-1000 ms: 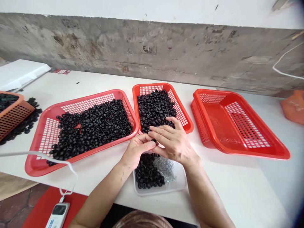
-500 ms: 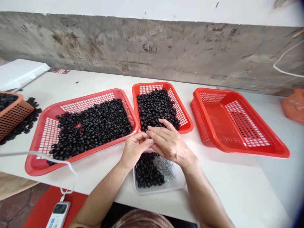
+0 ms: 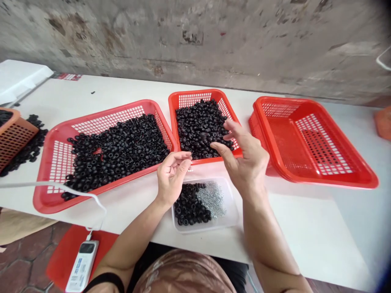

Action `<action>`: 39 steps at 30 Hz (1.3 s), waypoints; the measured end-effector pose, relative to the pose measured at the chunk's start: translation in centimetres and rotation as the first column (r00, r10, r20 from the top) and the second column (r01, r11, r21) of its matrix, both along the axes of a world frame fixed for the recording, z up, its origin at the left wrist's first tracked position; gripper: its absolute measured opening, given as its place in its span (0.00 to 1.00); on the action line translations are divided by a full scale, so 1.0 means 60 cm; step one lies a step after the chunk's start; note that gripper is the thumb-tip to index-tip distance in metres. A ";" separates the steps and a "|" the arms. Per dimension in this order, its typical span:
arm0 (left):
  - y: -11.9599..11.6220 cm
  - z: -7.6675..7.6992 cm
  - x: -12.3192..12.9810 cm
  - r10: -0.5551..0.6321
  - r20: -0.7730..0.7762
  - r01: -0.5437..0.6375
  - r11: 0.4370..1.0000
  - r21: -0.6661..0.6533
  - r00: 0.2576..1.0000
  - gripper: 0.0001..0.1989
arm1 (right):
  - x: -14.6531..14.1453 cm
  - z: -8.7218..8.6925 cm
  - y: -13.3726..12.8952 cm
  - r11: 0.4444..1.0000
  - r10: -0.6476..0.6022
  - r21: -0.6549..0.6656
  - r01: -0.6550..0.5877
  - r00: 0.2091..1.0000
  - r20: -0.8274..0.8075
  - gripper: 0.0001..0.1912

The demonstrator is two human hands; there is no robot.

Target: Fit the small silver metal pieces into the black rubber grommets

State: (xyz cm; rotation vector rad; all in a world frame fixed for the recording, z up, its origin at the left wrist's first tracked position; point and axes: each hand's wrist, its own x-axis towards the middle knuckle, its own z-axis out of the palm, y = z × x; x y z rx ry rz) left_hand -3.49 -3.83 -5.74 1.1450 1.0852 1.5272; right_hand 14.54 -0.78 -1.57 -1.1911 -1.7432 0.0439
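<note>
My left hand is closed in a pinch just in front of the two filled baskets, and a small silvery glint shows under its fingertips. My right hand is raised to the right of it, thumb and fingers spread apart, with nothing visible between them. Behind it stands the middle red basket, full of small black ring-shaped pieces. Below my hands lies a shallow clear plastic tray, with black rings on its left and tiny silvery pieces beside them.
A larger red basket of black pieces stands left; stacked red baskets stand right. An orange basket has loose black pieces beside it. A white cable runs to a power bank on a red stool.
My hands have come apart: the right has moved right and opened, while the left stays pinched and has shifted slightly. The view has tilted downward.
</note>
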 end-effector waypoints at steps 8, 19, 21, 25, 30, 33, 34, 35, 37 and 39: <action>0.000 -0.012 0.009 -0.035 -0.085 0.032 0.999 -0.029 0.996 0.13 | 0.008 0.021 -0.034 0.676 0.655 -0.598 -0.430 0.723 0.220 0.12; 0.004 -0.021 0.009 -0.078 -0.135 0.075 0.997 -0.026 0.988 0.14 | -0.055 -0.058 -0.092 0.693 0.648 -0.719 -0.062 0.492 0.582 0.10; 0.005 -0.023 0.008 -0.088 -0.144 0.086 0.996 -0.020 0.986 0.14 | -0.052 -0.066 -0.098 0.678 0.646 -0.733 -0.059 0.524 0.555 0.09; 0.007 -0.027 0.008 -0.142 -0.148 0.142 0.990 -0.011 0.979 0.14 | -0.028 -0.071 -0.106 0.651 0.575 -0.750 -0.118 0.721 0.386 0.04; 0.002 -0.021 0.008 -0.279 -0.287 0.295 0.956 0.011 0.916 0.12 | 0.012 -0.071 -0.120 0.644 0.335 -0.696 -0.317 0.935 -0.116 0.05; 0.000 -0.011 0.006 -0.419 -0.386 0.458 0.889 0.011 0.822 0.10 | 0.015 -0.076 -0.128 0.632 0.170 -0.659 -0.408 0.903 -0.395 0.10; 0.000 -0.008 0.003 -0.472 -0.393 0.515 0.857 0.004 0.789 0.09 | 0.012 -0.078 -0.130 0.625 0.117 -0.651 -0.431 0.876 -0.468 0.11; 0.001 -0.005 0.001 -0.524 -0.387 0.567 0.824 -0.005 0.758 0.08 | 0.009 -0.079 -0.131 0.622 0.066 -0.640 -0.452 0.844 -0.532 0.13; 0.005 -0.001 -0.006 -0.607 -0.349 0.645 0.764 -0.007 0.714 0.09 | 0.002 -0.081 -0.132 0.618 -0.020 -0.615 -0.490 0.772 -0.635 0.15; 0.008 0.001 -0.012 -0.655 -0.313 0.689 0.725 -0.003 0.688 0.09 | -0.005 -0.079 -0.132 0.615 -0.086 -0.594 -0.519 0.705 -0.704 0.16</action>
